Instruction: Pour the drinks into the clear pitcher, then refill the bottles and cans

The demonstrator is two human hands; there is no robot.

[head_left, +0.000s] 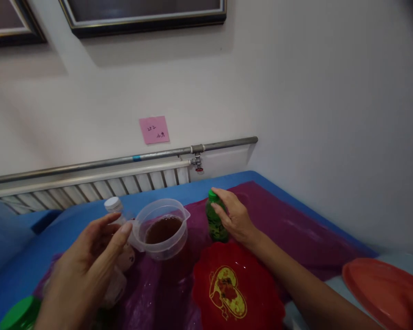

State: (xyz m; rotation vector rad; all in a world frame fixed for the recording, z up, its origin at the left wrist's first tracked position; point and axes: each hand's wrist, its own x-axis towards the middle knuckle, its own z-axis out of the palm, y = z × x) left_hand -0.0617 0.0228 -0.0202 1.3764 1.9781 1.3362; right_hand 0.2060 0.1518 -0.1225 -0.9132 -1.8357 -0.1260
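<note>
My right hand (234, 216) is closed at the neck of a small green bottle (216, 224) with a green cap, which stands upright behind a red scalloped plate (237, 288). Over on the other side, my left hand (86, 270) is held with thumb and fingers apart and nothing visible between them. Its fingertips are near the handle of a clear plastic jug (161, 251) holding brown liquid; I cannot tell whether they touch. Partly hidden behind that hand is a clear bottle with a white cap (113, 203).
A green lid (19, 312) shows at the lower left. Purple plastic sheeting (278, 215) covers part of the blue table (254, 176). An orange-red plastic item (382, 288) is at the right. A radiator (89, 190) and pipe (151, 154) run along the wall behind.
</note>
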